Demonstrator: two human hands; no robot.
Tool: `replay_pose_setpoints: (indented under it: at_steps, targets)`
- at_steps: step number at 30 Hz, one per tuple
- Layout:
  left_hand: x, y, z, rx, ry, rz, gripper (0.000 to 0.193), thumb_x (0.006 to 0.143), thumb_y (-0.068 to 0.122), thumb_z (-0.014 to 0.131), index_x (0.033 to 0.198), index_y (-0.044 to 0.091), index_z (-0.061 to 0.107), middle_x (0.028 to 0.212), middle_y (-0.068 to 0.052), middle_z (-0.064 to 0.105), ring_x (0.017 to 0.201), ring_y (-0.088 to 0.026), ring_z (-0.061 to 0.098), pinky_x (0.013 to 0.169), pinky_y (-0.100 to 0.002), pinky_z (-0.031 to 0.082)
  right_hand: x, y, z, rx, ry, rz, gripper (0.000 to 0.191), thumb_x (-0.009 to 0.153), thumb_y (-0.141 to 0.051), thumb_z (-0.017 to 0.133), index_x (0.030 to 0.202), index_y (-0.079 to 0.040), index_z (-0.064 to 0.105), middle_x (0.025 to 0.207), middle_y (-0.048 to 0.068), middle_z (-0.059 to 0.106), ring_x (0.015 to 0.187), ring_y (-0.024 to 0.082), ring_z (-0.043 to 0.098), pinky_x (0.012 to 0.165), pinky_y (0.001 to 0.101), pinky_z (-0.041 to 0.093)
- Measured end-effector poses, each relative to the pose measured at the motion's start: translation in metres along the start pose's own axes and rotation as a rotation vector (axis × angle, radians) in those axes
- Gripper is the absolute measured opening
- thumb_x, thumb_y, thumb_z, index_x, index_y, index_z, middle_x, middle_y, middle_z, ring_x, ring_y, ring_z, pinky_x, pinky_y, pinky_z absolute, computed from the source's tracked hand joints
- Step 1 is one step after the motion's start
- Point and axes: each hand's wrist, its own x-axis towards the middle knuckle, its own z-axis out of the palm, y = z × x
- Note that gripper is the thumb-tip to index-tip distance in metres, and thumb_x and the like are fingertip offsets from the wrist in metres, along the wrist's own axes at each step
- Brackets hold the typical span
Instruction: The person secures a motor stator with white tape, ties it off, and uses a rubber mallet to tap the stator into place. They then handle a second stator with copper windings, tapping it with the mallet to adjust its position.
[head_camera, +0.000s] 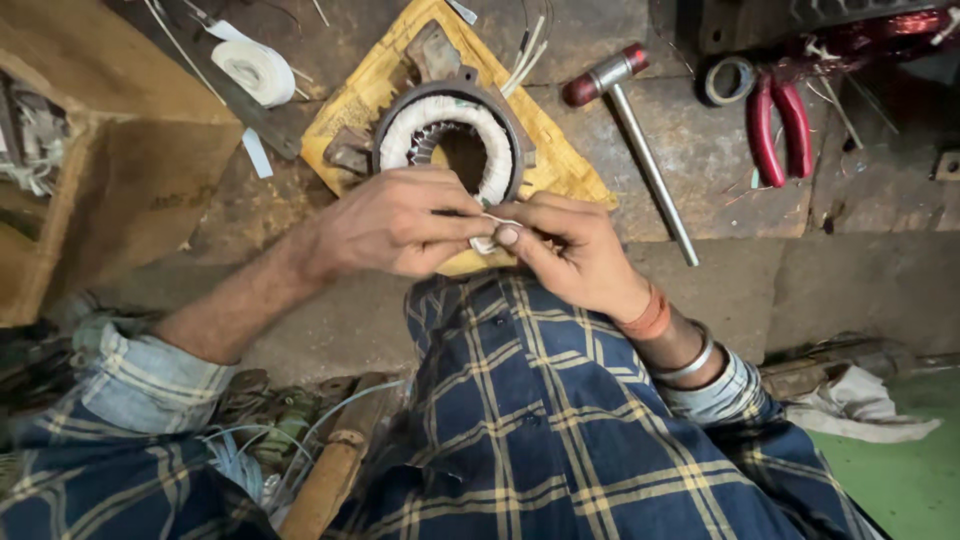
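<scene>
A worn, stained grey stone floor carries a brown wooden box at one side and a green painted patch at the other, dimly lit.

Single view only, head-worn, looking steeply down from above wearer's own chest. Facing forward over blue plaid shirt filling lower frame. Sitting close: both forearms entering from bottom corners, left hand and right hand meeting near centre. Taking in stone work surface up to top edge, yellow pad at upper middle. Wide-angle bending at edges. No second view sharing scene.
</scene>
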Motion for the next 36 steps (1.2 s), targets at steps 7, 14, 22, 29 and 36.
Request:
replay_pose_setpoints:
  at_steps: [7,14,22,29,36]
  targets:
    - [0.011,0.013,-0.015,-0.603,-0.075,-0.58,0.021,0.09,0.014,0.079,0.111,0.012,0.081,0.108,-0.006,0.08,0.088,-0.012,0.078,0.077,-0.026,0.064,-0.021,0.023,-0.006,0.152,-0.146,0.295,0.012,0.102,-0.012,0.066,0.096,-0.005,0.073,0.073,0.003,0.073,0.061,0.012,0.068,0.058,0.0257,0.053]
    - [0.02,0.01,-0.023,-0.53,-0.115,-0.724,0.019,0.078,0.013,0.084,0.097,0.014,0.084,0.099,-0.003,0.082,0.071,-0.01,0.073,0.061,-0.023,0.058,0.005,0.007,-0.008,-0.069,-0.264,0.041,0.013,0.096,-0.013,0.072,0.093,0.0,0.069,0.085,0.013,0.068,0.075,0.023,0.067,0.066,0.0333,0.053]
    - [0.009,0.013,0.0,0.613,0.05,0.264,0.01,0.093,0.009,0.079,0.085,0.005,0.074,0.096,-0.006,0.073,0.073,-0.01,0.066,0.058,-0.024,0.049,0.024,0.006,-0.03,0.018,-0.175,0.057,0.032,0.104,-0.012,0.06,0.133,0.002,0.06,0.1,0.009,0.069,0.088,0.025,0.072,0.079,0.0361,0.057]
    - [-0.006,-0.001,-0.005,0.524,0.182,0.2,0.009,0.091,0.014,0.078,0.096,0.007,0.078,0.115,-0.008,0.074,0.095,-0.016,0.065,0.07,-0.027,0.052,0.036,0.023,-0.022,-0.209,-0.375,-0.221,0.023,0.101,-0.01,0.065,0.123,-0.001,0.067,0.094,0.011,0.061,0.076,0.028,0.066,0.067,0.0355,0.054]
    - [-0.028,-0.013,-0.006,-0.041,0.286,-0.236,0.013,0.08,0.004,0.08,0.084,0.013,0.072,0.105,0.0,0.075,0.121,-0.025,0.067,0.111,-0.049,0.032,0.028,0.028,-0.022,-0.452,-0.341,-0.236,0.009,0.097,-0.01,0.07,0.097,-0.001,0.067,0.081,0.01,0.056,0.059,0.025,0.055,0.051,0.0353,0.044]
